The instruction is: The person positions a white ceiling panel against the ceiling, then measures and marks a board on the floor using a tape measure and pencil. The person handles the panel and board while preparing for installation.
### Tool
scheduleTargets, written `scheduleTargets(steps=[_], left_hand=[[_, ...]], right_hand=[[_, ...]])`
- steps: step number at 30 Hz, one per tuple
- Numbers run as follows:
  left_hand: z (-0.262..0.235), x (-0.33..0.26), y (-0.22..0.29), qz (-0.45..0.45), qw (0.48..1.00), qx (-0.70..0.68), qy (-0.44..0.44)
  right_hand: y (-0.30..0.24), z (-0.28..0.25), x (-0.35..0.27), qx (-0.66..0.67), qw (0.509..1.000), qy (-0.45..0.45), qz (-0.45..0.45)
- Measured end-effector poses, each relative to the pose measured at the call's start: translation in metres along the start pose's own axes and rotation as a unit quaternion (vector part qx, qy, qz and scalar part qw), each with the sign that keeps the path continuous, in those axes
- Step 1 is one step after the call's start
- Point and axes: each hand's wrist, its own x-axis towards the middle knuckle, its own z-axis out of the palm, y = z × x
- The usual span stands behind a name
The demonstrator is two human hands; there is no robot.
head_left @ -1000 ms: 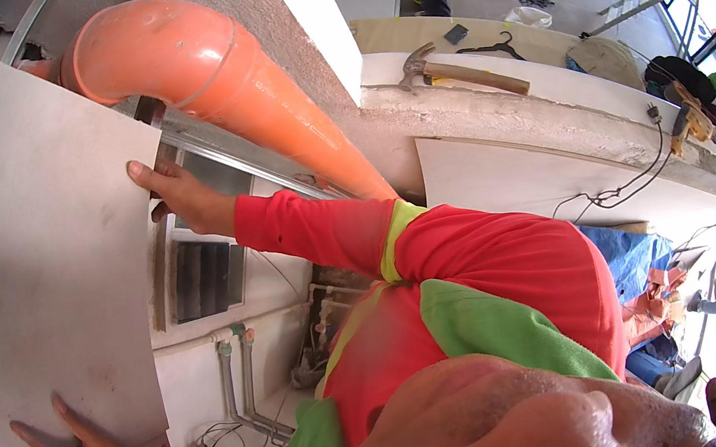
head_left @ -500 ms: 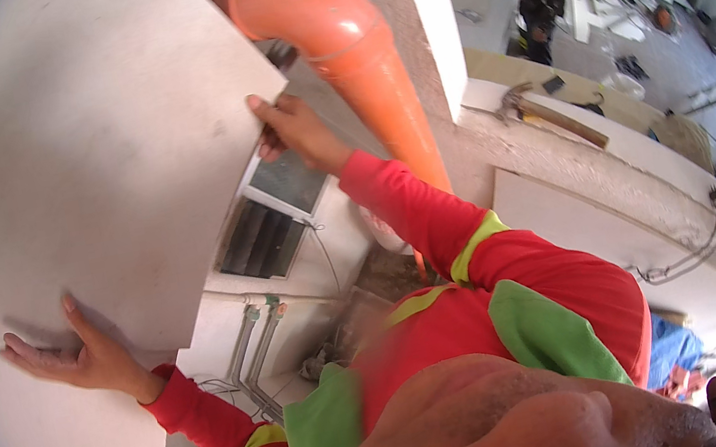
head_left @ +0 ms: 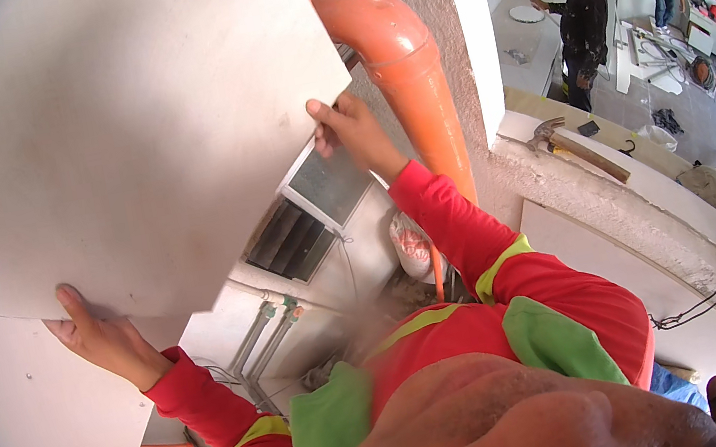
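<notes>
Fingers (head_left: 70, 303) of left hand (head_left: 105, 337) and right hand (head_left: 351, 129) clamped on large pale panel (head_left: 123, 140); best kept level, clear of orange pipe (head_left: 403, 72), grip on both edges even.

Both hands grip a large pale board (head_left: 123, 140): the left hand (head_left: 100, 336) at its near edge, the right hand (head_left: 351, 129) at its right corner. An orange pipe (head_left: 403, 72) runs just right; beneath sits what may be a vent grille (head_left: 289, 240).
</notes>
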Motion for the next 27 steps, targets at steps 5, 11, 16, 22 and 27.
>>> scheduleTargets(steps=[5,11,16,22,27], left_hand=[[0.013,0.017,0.028,0.085,0.996,0.014,0.014],[0.059,0.031,0.052,0.197,0.98,0.034,0.003],[0.11,0.047,0.054,0.212,0.976,-0.051,-0.024],[0.161,0.053,0.054,0.212,0.977,-0.025,-0.026],[0.202,0.048,0.058,0.298,0.954,0.016,-0.028]], right_hand=[[-0.035,0.011,0.031,0.067,0.997,-0.024,-0.022],[-0.097,0.013,0.056,0.021,0.996,-0.026,-0.084],[-0.122,-0.014,0.063,0.127,0.98,-0.099,-0.112],[-0.137,-0.039,0.112,-0.082,0.986,-0.01,-0.146],[-0.166,-0.061,0.133,-0.184,0.973,-0.006,-0.139]])
